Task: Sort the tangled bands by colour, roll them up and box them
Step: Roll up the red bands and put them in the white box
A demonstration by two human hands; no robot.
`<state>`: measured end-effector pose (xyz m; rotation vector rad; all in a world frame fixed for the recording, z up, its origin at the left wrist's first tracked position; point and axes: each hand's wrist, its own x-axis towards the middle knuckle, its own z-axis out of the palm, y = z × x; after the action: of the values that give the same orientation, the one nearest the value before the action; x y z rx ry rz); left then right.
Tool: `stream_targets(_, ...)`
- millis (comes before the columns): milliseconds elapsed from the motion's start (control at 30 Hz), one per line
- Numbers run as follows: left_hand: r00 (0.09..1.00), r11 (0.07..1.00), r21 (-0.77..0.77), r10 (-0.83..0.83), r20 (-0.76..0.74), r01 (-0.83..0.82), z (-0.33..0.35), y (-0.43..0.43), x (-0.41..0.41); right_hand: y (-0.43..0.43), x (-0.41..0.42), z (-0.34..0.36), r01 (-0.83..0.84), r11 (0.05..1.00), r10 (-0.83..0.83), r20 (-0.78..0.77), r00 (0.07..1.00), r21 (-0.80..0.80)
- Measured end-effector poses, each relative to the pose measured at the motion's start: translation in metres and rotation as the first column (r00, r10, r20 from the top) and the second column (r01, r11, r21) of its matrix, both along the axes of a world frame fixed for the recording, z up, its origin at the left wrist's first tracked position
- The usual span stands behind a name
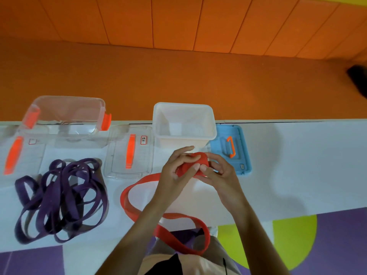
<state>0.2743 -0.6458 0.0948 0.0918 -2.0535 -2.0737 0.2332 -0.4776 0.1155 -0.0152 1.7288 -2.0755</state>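
Note:
A red band [137,213] loops over the white table and hangs off its near edge. Its rolled end sits between my hands above the table's middle. My left hand [176,171] curls its fingers over the roll from the left. My right hand [216,171] pinches the roll from the right. A tangle of purple bands [61,197] lies at the left. A white open box [184,124] stands just beyond my hands. A clear box with orange clips [63,118] stands at the back left.
A clear lid with an orange handle [129,153] lies between the purple tangle and the white box. A blue lid with an orange handle [232,149] lies right of the white box. Another clear lid [15,153] is at the far left. An orange wall stands behind.

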Motion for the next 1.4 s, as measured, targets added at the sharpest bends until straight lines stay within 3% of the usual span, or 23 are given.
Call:
stream_targets(167, 0.995, 0.992, -0.084, -0.094, 0.015, 0.095, 0.010, -0.004, -0.009, 0.013, -0.004, 0.003, -0.052, 0.995, 0.055, 0.031, 0.998, -0.082)
stream_targets(267, 0.994, 0.981, -0.157, -0.109, 0.034, 0.113, 0.013, -0.005, -0.011, 0.025, -0.014, 0.014, -0.136, 0.988, 0.138, -0.021, 0.990, 0.066)
stream_targets(400, 0.991, 0.993, -0.097, -0.055, 0.123, 0.067, 0.013, 0.010, -0.011, 0.044, -0.027, 0.024, -0.146, 0.982, 0.150, -0.027, 0.988, 0.120)
stream_targets(533, 0.995, 1.000, 0.004, -0.030, 0.091, 0.029, 0.013, 0.029, -0.016, 0.062, -0.040, 0.021, -0.171, 0.977, 0.177, -0.037, 0.984, 0.131)
stream_targets(767, 0.997, 0.999, -0.011, 0.031, 0.066, -0.030, 0.028, 0.059, -0.028, 0.089, -0.055, 0.007, -0.163, 0.972, 0.171, 0.037, 0.985, -0.167)
stream_targets(967, 0.994, 0.949, -0.317, 0.037, 0.102, -0.003, 0.034, 0.084, -0.021, 0.121, -0.071, 0.007, -0.331, 0.943, 0.332, 0.050, 0.942, -0.024)
stream_targets(1100, 0.973, 0.964, -0.143, 0.228, 0.023, -0.222, 0.039, 0.106, -0.018, 0.122, -0.067, 0.004, -0.273, 0.929, 0.303, 0.089, 0.949, -0.250)
stream_targets(1200, 0.972, 0.968, -0.090, 0.233, -0.011, -0.233, 0.048, 0.109, -0.017, 0.116, -0.057, 0.001, -0.242, 0.878, 0.322, 0.135, 0.937, -0.414)
stream_targets(1267, 0.980, 0.978, -0.061, 0.200, 0.017, -0.199, 0.054, 0.107, -0.016, 0.117, -0.056, 0.003, -0.321, 0.897, 0.358, 0.072, 0.931, -0.303)
stream_targets(1333, 0.986, 0.979, -0.130, 0.164, 0.033, -0.158, 0.054, 0.101, -0.016, 0.120, -0.059, 0.004, -0.398, 0.915, 0.397, -0.028, 0.917, -0.060)
stream_targets(1400, 0.992, 0.976, -0.195, 0.111, 0.067, -0.096, 0.053, 0.097, -0.017, 0.120, -0.061, 0.006, -0.390, 0.919, 0.393, -0.061, 0.918, 0.050)
